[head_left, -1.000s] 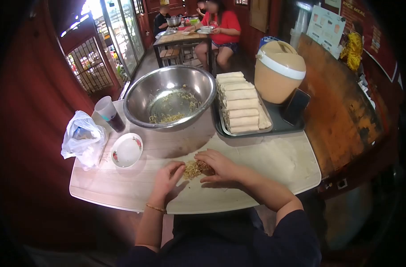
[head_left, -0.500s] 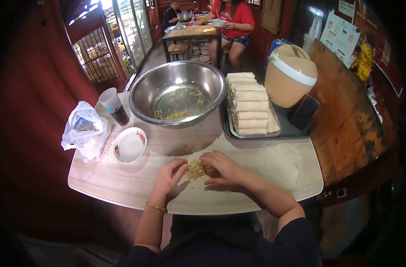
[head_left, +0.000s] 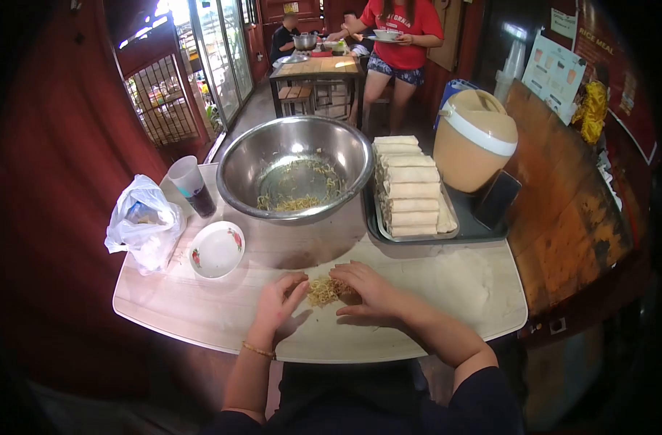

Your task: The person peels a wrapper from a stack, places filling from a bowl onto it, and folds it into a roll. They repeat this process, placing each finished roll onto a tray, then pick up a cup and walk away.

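Glossy metal bowl (head_left: pixel 296 168), matt wooden table (head_left: pixel 200 304)

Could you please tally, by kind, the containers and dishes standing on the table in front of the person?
Steel mixing bowl: 1
Tray of rolls: 1
Small white dish: 1
Plastic cup: 1
Beige lidded jug: 1
Plastic bag: 1
Total: 6
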